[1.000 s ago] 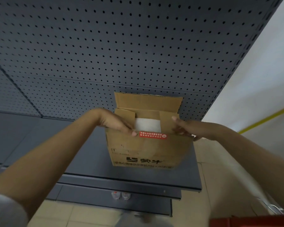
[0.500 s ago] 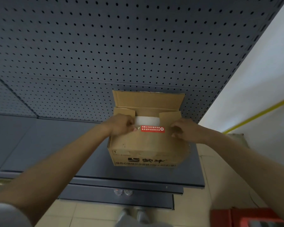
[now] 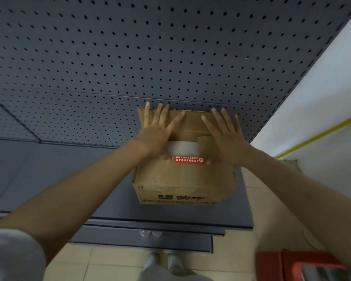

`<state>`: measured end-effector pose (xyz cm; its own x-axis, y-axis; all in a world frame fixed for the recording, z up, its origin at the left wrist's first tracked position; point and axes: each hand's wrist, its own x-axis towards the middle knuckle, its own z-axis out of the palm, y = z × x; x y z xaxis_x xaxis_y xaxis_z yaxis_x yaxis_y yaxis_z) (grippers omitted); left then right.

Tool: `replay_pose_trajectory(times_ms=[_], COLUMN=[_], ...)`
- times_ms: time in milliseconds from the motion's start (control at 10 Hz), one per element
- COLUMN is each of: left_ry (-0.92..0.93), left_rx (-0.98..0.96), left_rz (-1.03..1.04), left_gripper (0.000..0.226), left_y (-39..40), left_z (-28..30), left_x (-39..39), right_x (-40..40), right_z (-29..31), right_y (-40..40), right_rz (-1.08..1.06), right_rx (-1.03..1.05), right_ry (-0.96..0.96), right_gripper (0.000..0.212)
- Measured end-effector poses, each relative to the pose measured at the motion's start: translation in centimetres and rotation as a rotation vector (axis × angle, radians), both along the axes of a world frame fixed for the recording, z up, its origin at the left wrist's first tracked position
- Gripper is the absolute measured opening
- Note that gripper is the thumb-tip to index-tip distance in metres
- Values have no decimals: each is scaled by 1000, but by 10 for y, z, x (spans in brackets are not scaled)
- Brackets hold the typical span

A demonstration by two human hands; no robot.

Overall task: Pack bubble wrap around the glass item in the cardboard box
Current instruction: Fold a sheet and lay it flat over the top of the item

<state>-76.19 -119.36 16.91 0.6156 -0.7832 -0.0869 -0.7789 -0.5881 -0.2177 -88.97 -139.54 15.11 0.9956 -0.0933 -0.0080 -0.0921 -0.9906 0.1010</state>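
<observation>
On the shelf: your box (image 3: 182, 179) sits at the dark shelf's (image 3: 69, 179) right end, against the pegboard (image 3: 170, 57).
Left hand: your left hand (image 3: 158, 132) lies flat on the box top, fingers spread wide and straight, their tips at the upright rear flap (image 3: 188, 120); it grips nothing.
Right hand: your right hand (image 3: 225, 136) mirrors it, palm down, fingers splayed over the right side flap (image 3: 204, 139), thumb near the red label (image 3: 189, 159); it holds nothing either.
Box: open on top, the rear flap standing against the pegboard, the near wall printed with a logo.
Wrap: a pale strip (image 3: 182, 148) shows in the opening between your two hands, just behind the label; you cannot tell from this angle whether it is bubble wrap.
Glass: the glass item is hidden inside the box.
Floor: beige tiles (image 3: 261, 209) below, your shoes (image 3: 164, 262) at the shelf foot, a red crate (image 3: 304, 266) at your lower right.
Wall: white, with a yellow stripe (image 3: 320, 134), to the right.
</observation>
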Motion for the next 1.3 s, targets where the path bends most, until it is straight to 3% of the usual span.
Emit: replay_pose_trajectory(times_ms=[100, 200, 300, 500, 600, 900, 1200, 1300], left_ry=[20, 239, 401, 397, 354, 358, 392, 406], left_rx=[-38, -83, -118, -138, -153, -131, -128, -173], left_rz=[-1, -32, -1, 54, 53, 36, 45, 115], left_gripper=[135, 92, 66, 58, 56, 55, 54, 56], left_y=[-2, 13, 31, 40, 41, 42, 43, 41], left_z=[-1, -5, -24, -63, -70, -77, -65, -49], left_x=[-4, -15, -27, -41, -42, -39, -43, -50], right_x=[12, 4, -18, -37, -39, -38, -38, -46], right_z=[10, 11, -10, -49, -50, -57, -40, -27], right_y=[3, 18, 37, 43, 51, 75, 86, 97], right_rz=[-26, -73, -75, -282, -331, -490, -531, -526], right_rx=[-24, 110, 134, 249, 247, 220, 205, 203], right_ry=[65, 169, 152, 190, 156, 137, 173, 83], right_gripper=[138, 105, 61, 96, 96, 51, 51, 53])
